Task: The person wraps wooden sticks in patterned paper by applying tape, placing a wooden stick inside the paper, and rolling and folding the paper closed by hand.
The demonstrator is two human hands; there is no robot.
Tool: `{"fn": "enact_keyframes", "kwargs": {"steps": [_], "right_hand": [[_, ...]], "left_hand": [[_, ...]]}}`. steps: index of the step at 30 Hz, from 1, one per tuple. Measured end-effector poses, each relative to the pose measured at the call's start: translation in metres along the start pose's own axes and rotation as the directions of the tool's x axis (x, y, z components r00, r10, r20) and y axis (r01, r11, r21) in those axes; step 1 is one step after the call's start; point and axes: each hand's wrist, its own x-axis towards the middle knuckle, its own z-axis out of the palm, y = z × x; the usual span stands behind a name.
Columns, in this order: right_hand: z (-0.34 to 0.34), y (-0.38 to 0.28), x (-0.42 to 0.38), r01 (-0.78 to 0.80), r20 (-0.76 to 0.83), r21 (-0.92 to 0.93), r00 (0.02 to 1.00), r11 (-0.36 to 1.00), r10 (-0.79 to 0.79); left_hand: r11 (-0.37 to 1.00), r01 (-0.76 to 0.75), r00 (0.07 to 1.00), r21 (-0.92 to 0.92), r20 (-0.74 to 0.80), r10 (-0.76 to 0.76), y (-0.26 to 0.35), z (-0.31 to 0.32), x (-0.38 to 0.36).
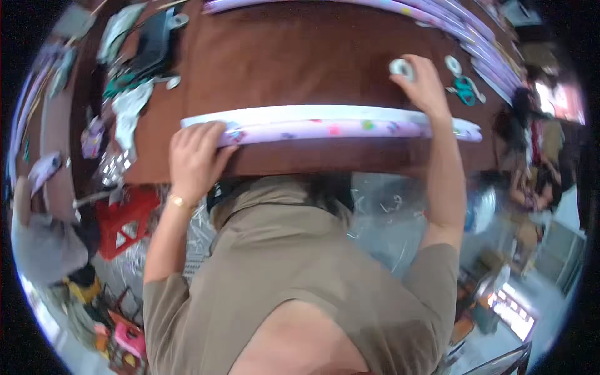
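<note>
A long lilac roll with a coloured pattern [334,129] lies across the brown table [281,62], with a white strip of its sheet along the far side. My left hand [199,153] rests on the roll's left end, its fingers over the top and thumb on the near side. Above the roll on the right, my right hand [425,84] is closed round a small white tape roll [402,70]. My right forearm passes over the right part of the lilac roll and hides a bit of it.
Green-handled scissors [464,90] and another white tape roll [453,64] lie right of my right hand. More lilac rolls [431,17] line the far edge. At the left are a black item [154,40] and crumpled white plastic [130,109]. A co-worker [47,244] is at far left.
</note>
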Motion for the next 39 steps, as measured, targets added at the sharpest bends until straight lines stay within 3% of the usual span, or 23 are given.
{"fn": "enact_keyframes", "kwargs": {"steps": [2,4,7,9,11,13,15,16,17,19,21,24,30,34,36,39], "right_hand": [[0.005,-0.004,0.012,-0.126,-0.101,-0.160,0.989,0.979,0.110],[0.015,-0.006,0.016,-0.170,-0.266,-0.254,0.959,0.952,0.100],[0.014,-0.064,0.028,0.098,-0.258,0.070,0.963,0.993,-0.077],[0.006,-0.132,0.024,0.199,-0.142,0.296,0.976,0.934,-0.163],[0.019,-0.177,0.017,0.356,-0.128,0.315,0.935,0.880,-0.332],[0.036,-0.210,0.012,0.476,-0.119,0.330,0.878,0.815,-0.464],[0.048,-0.236,0.005,0.501,-0.108,0.348,0.861,0.792,-0.497],[0.054,-0.244,0.003,0.496,-0.078,0.356,0.860,0.792,-0.504],[0.057,-0.249,0.003,0.502,-0.076,0.362,0.856,0.786,-0.512],[0.061,-0.258,0.005,0.514,-0.084,0.339,0.851,0.788,-0.518],[0.063,-0.263,0.005,0.533,-0.091,0.358,0.837,0.767,-0.539],[0.062,-0.268,0.004,0.564,-0.109,0.363,0.816,0.742,-0.567],[0.060,-0.269,0.003,0.596,-0.117,0.354,0.793,0.721,-0.598],[0.065,-0.269,0.004,0.584,-0.120,0.356,0.803,0.730,-0.584],[0.066,-0.269,0.003,0.583,-0.125,0.344,0.805,0.736,-0.580],[0.066,-0.268,0.003,0.571,-0.133,0.322,0.817,0.755,-0.561]], "left_hand": [[1.000,0.003,0.999,-0.018,-0.051,-0.004,0.010,0.004,0.001],[0.999,-0.006,0.997,-0.044,-0.077,0.002,0.021,0.010,0.002],[0.993,-0.009,0.993,-0.114,-0.115,-0.004,0.035,0.012,0.006],[0.993,0.018,0.987,-0.118,-0.157,-0.037,0.033,0.009,0.007],[0.991,0.037,0.977,-0.129,-0.202,-0.063,0.026,0.006,0.008],[0.972,0.174,0.957,-0.159,-0.207,-0.205,0.014,0.003,0.007],[0.965,0.207,0.945,-0.162,-0.221,-0.240,0.003,-0.003,0.010],[0.913,0.253,0.944,-0.320,-0.125,-0.305,-0.003,-0.006,0.010],[0.831,0.304,0.936,-0.466,-0.018,-0.353,-0.008,-0.008,0.010],[0.834,0.316,0.934,-0.452,-0.003,-0.356,-0.011,-0.010,0.014],[0.723,0.381,0.914,-0.577,0.119,-0.387,-0.011,-0.010,0.017],[0.686,0.318,0.927,-0.654,0.064,-0.369,-0.014,0.004,0.017],[0.752,0.335,0.929,-0.567,0.064,-0.365,-0.014,0.005,0.017],[0.707,0.339,0.931,-0.620,0.114,-0.347,-0.017,-0.005,0.018],[0.651,0.427,0.903,-0.627,0.261,-0.340,-0.019,-0.009,0.018],[0.661,0.384,0.921,-0.645,0.215,-0.324,-0.022,-0.007,0.017]]}}
